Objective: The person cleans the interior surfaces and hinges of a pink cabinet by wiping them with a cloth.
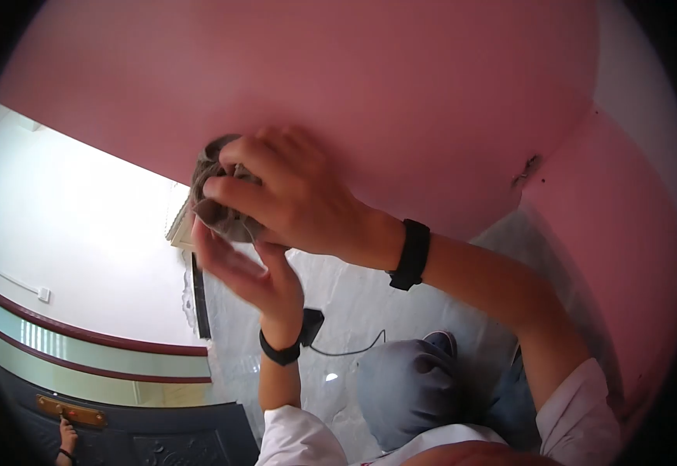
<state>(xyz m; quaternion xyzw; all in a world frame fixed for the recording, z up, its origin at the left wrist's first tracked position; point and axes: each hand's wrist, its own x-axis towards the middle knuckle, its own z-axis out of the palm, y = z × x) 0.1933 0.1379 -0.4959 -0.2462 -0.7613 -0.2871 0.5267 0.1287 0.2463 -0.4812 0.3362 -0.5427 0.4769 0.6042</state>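
A crumpled grey-brown cloth [233, 221] is bunched up near the lower edge of the pink wall [431, 101]. My right hand [295, 186] grips the cloth from above, its fingers curled over it, close to the pink surface. Just below, my left hand [249, 272] is raised with thumb and fingers apart, slightly blurred. Its fingertips come up near the underside of the cloth; whether they touch it is hard to tell. Each wrist wears a black band.
A black object [312, 326] with a thin cable lies on the grey marble floor [330, 279]. Another person's hand [68, 436] is at the brass plate [74, 412] of a dark door, lower left. My bent legs are below; a rusty hinge-like part [526, 171] is at right.
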